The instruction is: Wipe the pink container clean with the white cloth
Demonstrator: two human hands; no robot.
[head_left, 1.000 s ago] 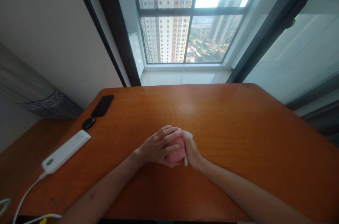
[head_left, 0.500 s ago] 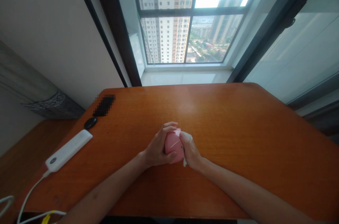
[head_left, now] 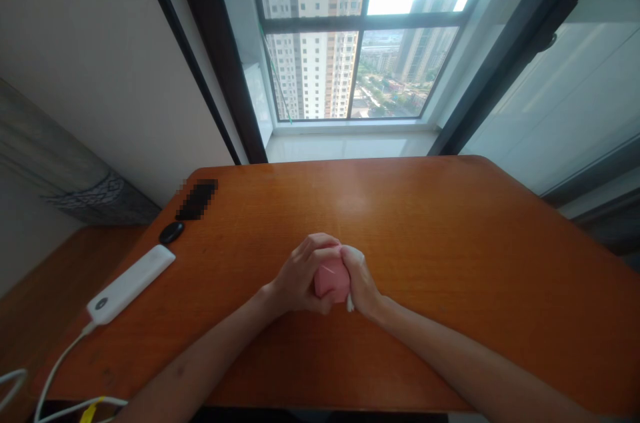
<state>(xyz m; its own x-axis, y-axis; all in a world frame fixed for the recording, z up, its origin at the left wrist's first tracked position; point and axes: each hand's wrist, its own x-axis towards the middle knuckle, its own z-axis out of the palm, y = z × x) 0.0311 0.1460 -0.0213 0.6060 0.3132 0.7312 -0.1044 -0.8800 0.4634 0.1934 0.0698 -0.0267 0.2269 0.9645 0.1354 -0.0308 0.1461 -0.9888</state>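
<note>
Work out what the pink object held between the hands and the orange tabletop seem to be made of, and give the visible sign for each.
The pink object looks like smooth plastic or silicone: even colour, no grain, soft sheen, though the hands hide much of it. The tabletop looks like varnished wood or veneer: visible grain under a glossy finish.

**Two hands cupped close together, fingers curled**

The left hand [head_left: 303, 275] curves inward from the left, its fingers [head_left: 320, 251] bent rightward with the knuckles on top. The right hand [head_left: 361, 283] stands more on its edge, its fingers [head_left: 353, 254] bunched at the top and meeting the left fingertips. Both hands are closed in a firm grip. The left forearm [head_left: 200, 353] and right forearm [head_left: 465, 351] slant inward from the lower corners, and both wrists bend slightly.
</note>
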